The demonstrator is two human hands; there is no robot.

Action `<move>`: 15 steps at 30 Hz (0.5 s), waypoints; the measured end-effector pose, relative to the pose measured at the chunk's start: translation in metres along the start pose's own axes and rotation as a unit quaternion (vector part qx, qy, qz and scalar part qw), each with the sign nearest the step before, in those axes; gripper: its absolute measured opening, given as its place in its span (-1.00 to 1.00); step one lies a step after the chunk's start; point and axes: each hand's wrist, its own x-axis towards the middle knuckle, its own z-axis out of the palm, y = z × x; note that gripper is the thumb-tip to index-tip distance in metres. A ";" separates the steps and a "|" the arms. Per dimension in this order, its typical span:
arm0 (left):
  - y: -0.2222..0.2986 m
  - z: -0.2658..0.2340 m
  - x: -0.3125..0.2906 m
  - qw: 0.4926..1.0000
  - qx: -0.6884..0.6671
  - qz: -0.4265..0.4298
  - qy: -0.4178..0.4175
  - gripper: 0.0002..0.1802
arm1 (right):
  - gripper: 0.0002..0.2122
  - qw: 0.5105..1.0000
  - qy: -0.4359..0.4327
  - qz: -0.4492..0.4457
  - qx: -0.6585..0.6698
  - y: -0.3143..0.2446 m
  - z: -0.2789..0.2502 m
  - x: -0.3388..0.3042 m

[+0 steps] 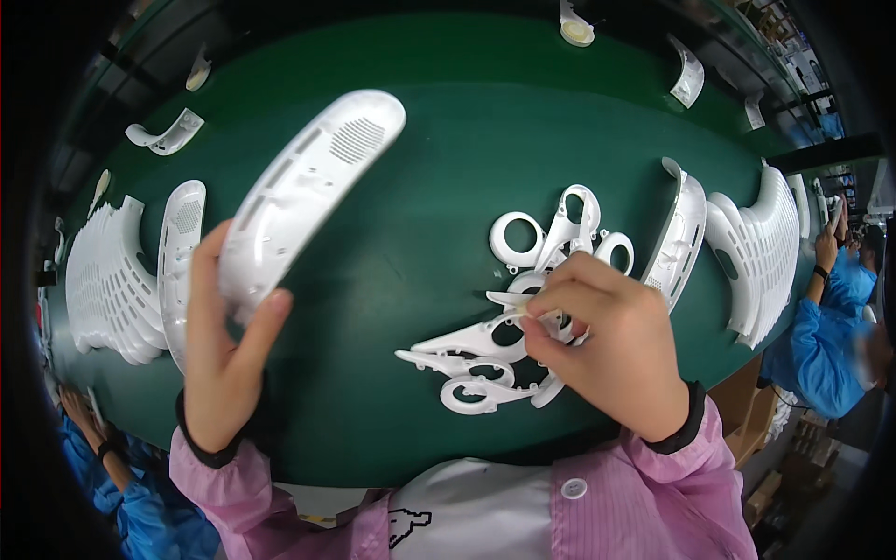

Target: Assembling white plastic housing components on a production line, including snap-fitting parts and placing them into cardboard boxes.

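My left hand (224, 345) grips the lower end of a long, curved white plastic shell (303, 182). The shell is raised and tilted, with slots and a round-holed grille at its upper end. Over a loose pile of white ring-shaped plastic parts (476, 397), my right hand (611, 341) is closed in a pinch. Between its thumb and fingers is a small white plastic part (509, 300) with a pointed end; the rest of it is hidden by the fingers. A single ring part (499, 245) lies at the pile's far side.
Nested stacks of white shells stand at the left (107, 285) and right (765, 252) of the green table (392, 411). Single shells lie beside each stack. Small curved pieces (177, 133) rest farther back. Co-workers in blue sleeves (821, 359) work at both sides.
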 end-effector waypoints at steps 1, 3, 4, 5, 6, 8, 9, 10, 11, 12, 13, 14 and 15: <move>-0.001 0.000 0.001 0.999 -0.050 0.015 0.014 -0.29 | -0.91 1.000 0.019 0.024 0.006 0.005 -0.005 -0.002; 0.006 -0.022 -0.016 0.996 -0.086 0.012 0.028 -0.13 | -0.87 0.996 0.065 0.044 0.051 0.009 -0.012 -0.004; 0.006 -0.041 -0.025 1.000 -0.018 -0.006 -0.001 -0.04 | -0.87 0.995 0.071 0.049 0.050 0.011 -0.019 -0.005; 0.011 -0.050 -0.040 1.000 -0.004 -0.002 0.000 -0.01 | -0.88 0.994 0.079 0.051 0.054 0.011 -0.024 -0.006; 0.009 -0.048 -0.051 0.998 -0.058 0.011 -0.012 -0.07 | -0.88 0.993 0.091 0.059 0.050 0.015 -0.031 -0.009; -0.005 -0.052 -0.065 0.986 -0.145 0.035 -0.081 -0.10 | -0.88 0.988 0.110 0.092 0.051 0.021 -0.050 -0.022; 0.000 -0.048 -0.067 0.977 -0.123 0.038 -0.171 -0.17 | -0.88 0.990 0.090 0.102 0.046 0.025 -0.062 -0.031; 0.008 -0.044 -0.070 0.961 -0.098 0.036 -0.257 -0.21 | -0.89 0.991 0.068 0.110 0.047 0.030 -0.072 -0.041; 0.011 -0.023 -0.060 0.942 -0.046 0.101 -0.317 -0.17 | -0.90 0.992 0.024 0.123 0.009 0.035 -0.081 -0.053; 0.014 0.000 -0.051 0.924 -0.009 0.141 -0.356 -0.19 | -0.90 0.990 0.027 0.139 -0.001 0.040 -0.083 -0.066; 0.025 0.018 -0.047 0.917 0.022 0.157 -0.365 -0.24 | -0.89 0.989 -0.015 0.147 -0.025 0.048 -0.087 -0.080; 0.034 0.031 -0.048 0.913 0.059 0.166 -0.368 -0.28 | -0.89 0.987 -0.058 0.147 -0.042 0.054 -0.085 -0.091; 0.040 0.041 -0.048 0.911 0.065 0.164 -0.372 -0.28 | -0.84 0.985 -0.069 0.150 -0.056 0.062 -0.082 -0.100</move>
